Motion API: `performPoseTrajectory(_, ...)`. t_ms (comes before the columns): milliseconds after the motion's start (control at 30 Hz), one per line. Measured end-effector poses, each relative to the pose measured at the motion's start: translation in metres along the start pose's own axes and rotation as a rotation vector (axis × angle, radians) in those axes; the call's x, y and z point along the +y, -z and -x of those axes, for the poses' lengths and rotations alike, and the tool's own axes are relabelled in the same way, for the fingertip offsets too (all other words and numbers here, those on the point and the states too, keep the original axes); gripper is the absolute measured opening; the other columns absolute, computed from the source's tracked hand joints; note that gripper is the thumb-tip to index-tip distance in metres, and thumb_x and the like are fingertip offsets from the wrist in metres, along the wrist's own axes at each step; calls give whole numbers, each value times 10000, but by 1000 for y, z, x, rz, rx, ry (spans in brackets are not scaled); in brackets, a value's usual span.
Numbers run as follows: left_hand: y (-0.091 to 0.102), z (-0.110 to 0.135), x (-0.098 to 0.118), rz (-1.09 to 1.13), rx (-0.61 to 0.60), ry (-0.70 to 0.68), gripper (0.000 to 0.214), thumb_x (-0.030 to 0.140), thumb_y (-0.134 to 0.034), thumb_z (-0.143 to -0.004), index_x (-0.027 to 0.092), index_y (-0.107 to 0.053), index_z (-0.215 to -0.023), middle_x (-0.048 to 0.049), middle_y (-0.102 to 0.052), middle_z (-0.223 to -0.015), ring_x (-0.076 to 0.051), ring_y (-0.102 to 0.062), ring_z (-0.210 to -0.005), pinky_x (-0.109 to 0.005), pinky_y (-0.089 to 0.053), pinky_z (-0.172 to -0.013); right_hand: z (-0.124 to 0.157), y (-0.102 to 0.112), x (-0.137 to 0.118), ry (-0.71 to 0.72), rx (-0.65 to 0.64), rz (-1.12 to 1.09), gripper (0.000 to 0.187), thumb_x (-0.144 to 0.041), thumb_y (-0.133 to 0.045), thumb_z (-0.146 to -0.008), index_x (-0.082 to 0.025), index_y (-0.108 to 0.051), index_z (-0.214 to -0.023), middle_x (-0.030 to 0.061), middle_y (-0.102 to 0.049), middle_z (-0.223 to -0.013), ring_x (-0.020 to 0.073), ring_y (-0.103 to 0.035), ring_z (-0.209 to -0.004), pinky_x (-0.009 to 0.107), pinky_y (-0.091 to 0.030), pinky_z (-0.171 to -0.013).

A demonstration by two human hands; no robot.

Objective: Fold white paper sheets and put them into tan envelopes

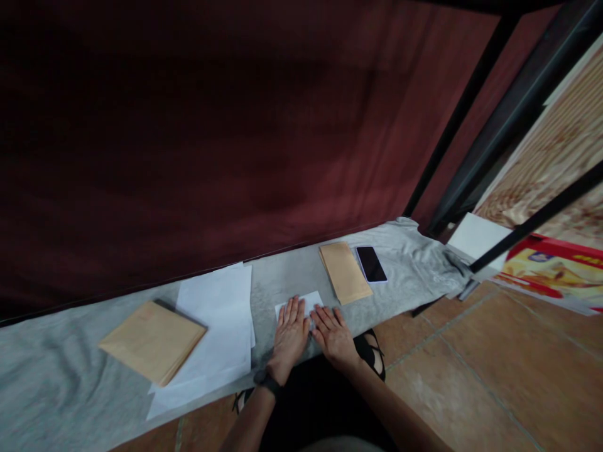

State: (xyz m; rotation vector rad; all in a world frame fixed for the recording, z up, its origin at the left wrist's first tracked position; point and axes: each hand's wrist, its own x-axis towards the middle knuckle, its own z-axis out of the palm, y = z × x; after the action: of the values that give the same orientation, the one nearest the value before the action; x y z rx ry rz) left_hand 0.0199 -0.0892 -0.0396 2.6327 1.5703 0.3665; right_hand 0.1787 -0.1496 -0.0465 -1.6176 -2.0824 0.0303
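Observation:
My left hand (289,336) and my right hand (333,334) lie flat, side by side, fingers stretched out, pressing on a small folded white paper (308,301) on the grey cloth (56,370). A dark band circles my left wrist. Neither hand grips anything. To the left lies a stack of white sheets (214,326) with a pile of brown envelopes (151,341) overlapping its left edge. To the right, another brown envelope pile (345,272) lies beside a black phone (371,264).
A dark red curtain (211,125) hangs just behind the cloth. Black metal bars (509,107) slant at the right. A white sheet (478,238) and a red and yellow printed box (551,270) lie on the tiled floor (494,376) at the right.

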Motion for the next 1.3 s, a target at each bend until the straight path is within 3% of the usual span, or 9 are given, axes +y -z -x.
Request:
performPoseTrajectory(167,-14,2,-7,-61,4,-12,550,244,-331,-977,104,-382,-1507,-144,-392,-1579,-248,-302,-1492,-482,-284,-1214,-21,0,-6,-80,0,-57,437,-328,-321,-1065,-193,-578,-1392,78,-623,-1388,228,-526,-1336,482,-269,-1205)
performPoseTrajectory(367,-21,5,-13,-80,43,-23,593,172,-311,-932,136,-374,-1521,-121,-420,-1567,-217,-304,-1492,-449,-286,-1216,-50,-17,-10,-25,-54,6,455,-362,-336,-1066,-217,-480,-1472,59,-532,-1485,209,-478,-1381,442,-322,-1175)
performPoseTrajectory(533,-16,13,-24,-69,73,103,595,300,-319,-979,60,-343,-1523,-182,-385,-1575,-267,-302,-1491,-466,-297,-1209,-43,-27,5,-59,-9,84,522,-401,-440,-1027,-149,-461,-1483,112,-487,-1512,245,-449,-1403,436,-300,-1186)
performPoseTrajectory(700,-12,23,-32,-55,124,160,613,367,-328,-997,23,-365,-1503,-227,-398,-1554,-308,-323,-1479,-494,-322,-1195,-36,-32,13,-72,41,110,576,-386,-423,-1021,-114,-379,-1527,145,-483,-1510,268,-442,-1405,455,-292,-1188)
performPoseTrajectory(900,-10,26,-19,-50,175,237,602,342,-334,-1005,9,-344,-1507,-247,-407,-1540,-322,-319,-1479,-524,-326,-1190,-35,-34,13,-70,50,113,571,-398,-391,-1032,-124,-369,-1532,141,-478,-1516,272,-451,-1397,456,-290,-1182)
performPoseTrajectory(1133,-11,42,0,4,129,72,602,328,-392,-986,102,-317,-1538,-169,-383,-1575,-272,-336,-1476,-482,-361,-1184,-32,-36,13,-74,43,113,580,-358,-399,-1024,-132,-329,-1553,140,-462,-1528,276,-432,-1411,463,-277,-1187)
performPoseTrajectory(1300,-8,59,-10,-20,155,123,624,392,-404,-991,97,-325,-1535,-185,-403,-1562,-289,-356,-1465,-485,-364,-1181,-34,-32,11,-90,26,109,575,-327,-418,-1018,-129,-334,-1551,136,-445,-1540,280,-420,-1420,460,-278,-1191)
